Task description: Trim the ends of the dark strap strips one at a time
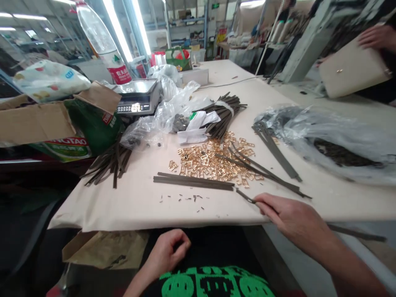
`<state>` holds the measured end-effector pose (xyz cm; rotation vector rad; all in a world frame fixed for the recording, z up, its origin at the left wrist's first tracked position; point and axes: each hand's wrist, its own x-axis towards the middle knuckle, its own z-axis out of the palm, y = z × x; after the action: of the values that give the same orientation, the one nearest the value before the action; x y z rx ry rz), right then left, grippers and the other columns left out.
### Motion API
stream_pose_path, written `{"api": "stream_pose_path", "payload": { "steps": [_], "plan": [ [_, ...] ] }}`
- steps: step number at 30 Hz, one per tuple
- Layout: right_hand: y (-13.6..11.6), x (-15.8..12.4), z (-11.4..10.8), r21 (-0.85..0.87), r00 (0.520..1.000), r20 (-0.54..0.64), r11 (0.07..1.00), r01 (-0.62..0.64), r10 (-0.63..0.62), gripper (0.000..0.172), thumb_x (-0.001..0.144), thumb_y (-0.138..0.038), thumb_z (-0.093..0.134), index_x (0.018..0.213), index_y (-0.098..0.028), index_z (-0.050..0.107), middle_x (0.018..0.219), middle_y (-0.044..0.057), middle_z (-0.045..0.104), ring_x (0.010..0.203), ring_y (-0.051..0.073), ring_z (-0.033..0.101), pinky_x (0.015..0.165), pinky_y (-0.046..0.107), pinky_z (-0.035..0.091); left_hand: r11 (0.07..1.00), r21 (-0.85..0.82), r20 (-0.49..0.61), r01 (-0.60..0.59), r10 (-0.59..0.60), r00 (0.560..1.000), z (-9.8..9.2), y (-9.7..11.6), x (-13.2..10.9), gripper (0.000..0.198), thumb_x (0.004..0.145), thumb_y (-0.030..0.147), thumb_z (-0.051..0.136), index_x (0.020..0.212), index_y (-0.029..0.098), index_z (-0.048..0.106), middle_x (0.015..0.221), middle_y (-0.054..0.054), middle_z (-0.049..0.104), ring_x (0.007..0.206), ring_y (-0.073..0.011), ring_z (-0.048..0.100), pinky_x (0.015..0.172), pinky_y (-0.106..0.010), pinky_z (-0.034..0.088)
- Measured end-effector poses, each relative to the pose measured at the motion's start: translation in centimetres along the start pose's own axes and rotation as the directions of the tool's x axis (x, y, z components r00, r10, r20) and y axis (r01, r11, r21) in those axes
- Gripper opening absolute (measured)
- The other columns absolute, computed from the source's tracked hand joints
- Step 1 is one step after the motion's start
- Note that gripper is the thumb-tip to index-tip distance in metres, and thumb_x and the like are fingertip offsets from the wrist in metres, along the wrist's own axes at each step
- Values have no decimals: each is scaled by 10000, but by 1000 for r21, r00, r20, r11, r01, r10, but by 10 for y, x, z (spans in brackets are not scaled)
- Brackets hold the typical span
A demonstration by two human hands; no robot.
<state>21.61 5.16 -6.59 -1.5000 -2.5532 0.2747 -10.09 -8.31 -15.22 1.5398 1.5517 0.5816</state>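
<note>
My right hand (278, 210) pinches a dark olive strap (244, 195) at the table's front edge. The strap's short end points left, and a small shiny loop-like part shows near my fingertips. A dark strip of the same look (355, 233) emerges right of my forearm, below the table edge. My left hand (171, 247) rests by my lap, fingers curled closed, with nothing visible in it. Ahead lies a heap of gold metal buckles (210, 161). Several straps (193, 181) lie side by side before it, and a few loose straps (262, 169) cross its right side.
Small dark scraps (188, 199) dot the table (123, 210). Behind the buckles lies a tied strap bundle (227, 111). A clear plastic bag (309, 128) lies right; a scale (139, 97), a bottle (102, 41) and a cardboard box (34, 123) stand left. Another person's hand (377, 37) holds a beige panel (352, 68).
</note>
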Motion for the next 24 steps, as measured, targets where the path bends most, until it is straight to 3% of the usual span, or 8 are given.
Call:
{"api": "stream_pose_path", "payload": {
  "steps": [5,8,11,14,17,21,24],
  "plan": [
    [32,73,-25,-262,992,-109,962,-82,55,248,926,-311,487,951,-259,728,812,39,773,675,246,696,538,300,420,976,215,38,-37,29,999,17,-20,7,178,856,192,489,766,188,642,762,-35,683,699,-167,613,641,-243,424],
    [25,107,-23,-225,967,-250,974,-13,-45,269,934,-258,471,1071,-226,700,1026,65,756,857,248,702,634,305,477,964,266,19,6,-12,1000,13,-23,6,194,870,190,477,795,187,656,792,-43,687,726,-174,622,649,-245,421],
    [1,118,-5,-98,917,-364,986,138,-165,308,932,-227,480,1191,-178,638,1184,104,689,1018,255,664,769,327,505,955,292,34,52,-65,997,8,-22,4,173,864,211,512,820,186,678,819,-50,696,758,-186,636,665,-252,422],
    [-30,113,22,47,935,-216,953,298,-281,253,936,-248,517,1141,-206,660,1114,74,709,938,226,680,780,325,515,948,300,51,104,-125,991,5,-17,4,169,861,277,557,841,189,700,833,-56,707,763,-203,643,653,-260,423],
    [-57,105,47,54,928,-52,927,372,-370,180,910,-239,588,1061,-225,685,1069,55,712,928,222,664,772,323,507,950,291,60,110,-133,989,2,-12,4,171,856,286,575,890,192,713,861,-62,714,774,-211,646,655,-262,433],
    [-74,102,61,-81,927,-54,927,366,-371,83,892,-198,616,931,-209,688,933,62,692,899,231,632,741,314,470,957,279,72,80,-104,992,0,-13,4,178,845,253,583,939,190,719,892,-74,717,810,-220,654,683,-266,452],
    [-78,104,62,-148,927,-57,922,358,-370,125,907,-164,574,823,-198,660,853,61,668,843,217,616,717,298,442,964,257,57,73,-90,994,0,-16,2,184,841,246,584,948,191,723,887,-74,715,804,-218,654,685,-265,457]
  ]
}}
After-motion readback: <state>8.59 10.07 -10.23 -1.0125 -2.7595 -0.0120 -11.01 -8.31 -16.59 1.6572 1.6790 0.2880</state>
